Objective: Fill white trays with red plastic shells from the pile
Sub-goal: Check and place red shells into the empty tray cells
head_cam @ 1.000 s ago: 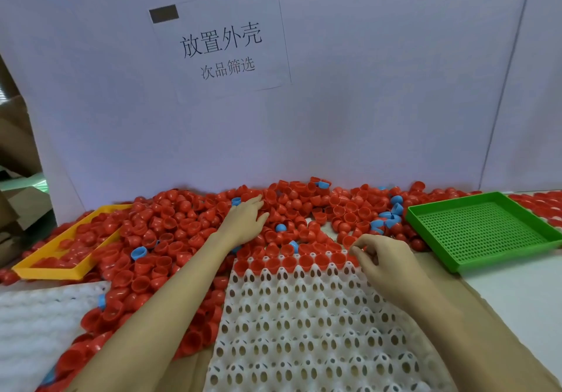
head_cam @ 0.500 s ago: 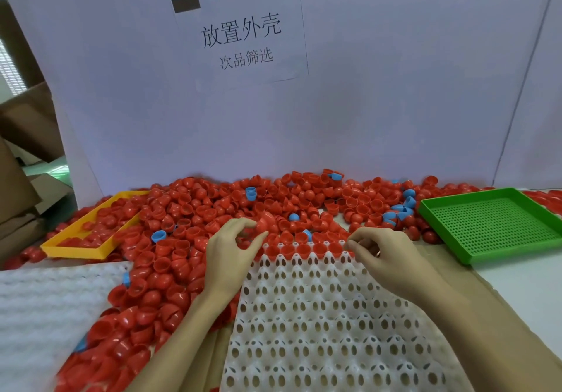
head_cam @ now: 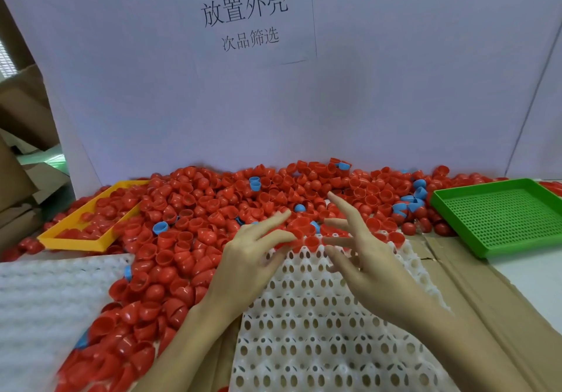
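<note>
- White tray (head_cam: 319,324): lower centre of the frame, lying flat on the table; its long axis runs from the bottom edge up toward the pile. Only the far row holds shells; every nearer pocket shows empty.
- Seated shells (head_cam: 311,242): at the tray's top edge, mouths facing up, domes down in the pockets.
- Pile of red shells (head_cam: 194,218): spread across the middle of the frame, left of and behind the tray, touching its far edge. Shells lie at every angle, some mouth-up, some dome-up, some nested.
- Left hand (head_cam: 249,258): over the tray's upper left corner, fingers spread and loosely bent. It appears to grip nothing, though its fingertips touch shells at the far row.
- Right hand (head_cam: 365,258): just beside the left, over the upper right of the tray, fingers splayed and straight, holding nothing.
- Blue shells (head_cam: 160,227): scattered through the pile; one sits just beside the fingertips.
- Risk, judged: a blue shell could be swept in with the red ones.
- Risk, judged: nested shells could land doubled in one pocket.
- Risk, judged: a shell dropped dome-up would sit wrong.
- Risk, judged: a sweeping finger could tip out the seated row.
</note>
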{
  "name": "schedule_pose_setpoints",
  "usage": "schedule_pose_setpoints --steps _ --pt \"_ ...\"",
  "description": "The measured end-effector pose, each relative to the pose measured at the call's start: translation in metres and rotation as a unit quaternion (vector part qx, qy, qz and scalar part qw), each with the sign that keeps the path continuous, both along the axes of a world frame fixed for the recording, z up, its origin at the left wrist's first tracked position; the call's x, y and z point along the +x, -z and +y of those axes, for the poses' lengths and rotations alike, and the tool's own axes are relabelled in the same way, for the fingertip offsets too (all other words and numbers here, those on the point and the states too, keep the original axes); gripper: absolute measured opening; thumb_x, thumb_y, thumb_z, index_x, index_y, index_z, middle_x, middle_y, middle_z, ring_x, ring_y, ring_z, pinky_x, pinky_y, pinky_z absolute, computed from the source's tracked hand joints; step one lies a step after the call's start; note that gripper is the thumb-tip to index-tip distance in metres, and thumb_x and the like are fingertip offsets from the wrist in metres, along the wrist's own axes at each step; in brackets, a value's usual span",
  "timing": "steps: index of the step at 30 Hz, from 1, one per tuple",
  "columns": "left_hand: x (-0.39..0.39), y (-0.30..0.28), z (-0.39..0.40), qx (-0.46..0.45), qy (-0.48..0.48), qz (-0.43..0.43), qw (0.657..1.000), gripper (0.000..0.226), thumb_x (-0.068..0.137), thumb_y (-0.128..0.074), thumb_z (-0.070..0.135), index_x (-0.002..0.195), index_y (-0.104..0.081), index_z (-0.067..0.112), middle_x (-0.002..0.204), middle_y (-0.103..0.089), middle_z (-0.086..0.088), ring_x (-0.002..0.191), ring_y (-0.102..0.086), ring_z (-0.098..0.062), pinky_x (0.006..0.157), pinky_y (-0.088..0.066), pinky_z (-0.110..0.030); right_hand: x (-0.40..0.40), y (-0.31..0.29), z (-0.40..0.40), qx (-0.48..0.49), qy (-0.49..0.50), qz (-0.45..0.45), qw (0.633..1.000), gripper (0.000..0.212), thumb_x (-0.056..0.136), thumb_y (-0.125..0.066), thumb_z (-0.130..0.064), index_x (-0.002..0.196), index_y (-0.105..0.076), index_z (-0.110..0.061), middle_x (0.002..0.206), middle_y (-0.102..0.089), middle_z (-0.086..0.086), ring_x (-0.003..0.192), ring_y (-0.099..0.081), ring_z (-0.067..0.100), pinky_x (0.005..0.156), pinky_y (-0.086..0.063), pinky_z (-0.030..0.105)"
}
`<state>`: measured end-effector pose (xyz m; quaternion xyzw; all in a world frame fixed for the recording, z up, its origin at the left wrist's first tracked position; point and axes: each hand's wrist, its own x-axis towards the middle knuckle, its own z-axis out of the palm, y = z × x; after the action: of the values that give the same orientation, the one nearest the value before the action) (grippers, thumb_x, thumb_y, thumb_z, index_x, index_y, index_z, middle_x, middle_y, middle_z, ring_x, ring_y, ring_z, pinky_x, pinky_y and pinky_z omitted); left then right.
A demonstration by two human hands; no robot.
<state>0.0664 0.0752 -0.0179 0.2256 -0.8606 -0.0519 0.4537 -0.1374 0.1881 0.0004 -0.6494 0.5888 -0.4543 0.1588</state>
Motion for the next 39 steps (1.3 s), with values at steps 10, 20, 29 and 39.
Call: schedule_pose_setpoints --steps 10,20,29,39 --pt "-0.012 -0.004 0.023 0.135 0.094 0.062 0.984 0.026 0.089 -0.084 0.033 0.109 -0.072 0.022 0.109 -0.071 0.014 0.106 -0.07 -0.011 0.092 -0.055 -0.024 0.007 0.005 -0.004 -0.086 0.048 -0.023 0.995 0.035 0.092 -0.078 -0.018 0.125 -0.071 -0.028 0.112 -0.07 -0.024 0.103 -0.069 -0.001 0.082 -0.057 0.016" --pt "-0.018 -0.002 0.027 0.324 0.099 0.117 0.934 0.015 0.097 -0.07 0.032 0.106 -0.072 0.021 0.134 -0.069 0.017 0.123 -0.066 -0.005 0.098 -0.058 -0.031 0.008 0.003 -0.004 -0.094 0.007 -0.075 0.993 0.034 0.088 -0.083 -0.019 0.116 -0.067 -0.031 0.106 -0.071 -0.016 0.101 -0.071 0.011 0.077 -0.059 0.023" --pt "-0.018 -0.006 0.023 0.387 0.108 0.134 0.906 0.011 0.095 -0.074 0.02 0.104 -0.081 0.022 0.118 -0.073 0.009 0.106 -0.073 -0.011 0.088 -0.06 -0.027 0.011 0.006 -0.004 -0.092 -0.034 -0.001 0.995 0.041 0.089 -0.082 -0.013 0.123 -0.067 -0.031 0.11 -0.062 -0.01 0.105 -0.063 0.016 0.079 -0.056 0.02" --pt "0.03 -0.005 -0.019 0.167 -0.09 -0.14 0.972 0.015 0.094 -0.066 0.014 0.089 -0.071 0.027 0.131 -0.049 0.016 0.126 -0.045 0.003 0.095 -0.035 -0.008 -0.004 0.019 -0.009 -0.035 0.042 0.086 0.995 0.022 0.103 -0.062 -0.011 0.116 -0.071 -0.027 0.113 -0.057 -0.017 0.103 -0.06 0.001 0.085 -0.051 0.014"
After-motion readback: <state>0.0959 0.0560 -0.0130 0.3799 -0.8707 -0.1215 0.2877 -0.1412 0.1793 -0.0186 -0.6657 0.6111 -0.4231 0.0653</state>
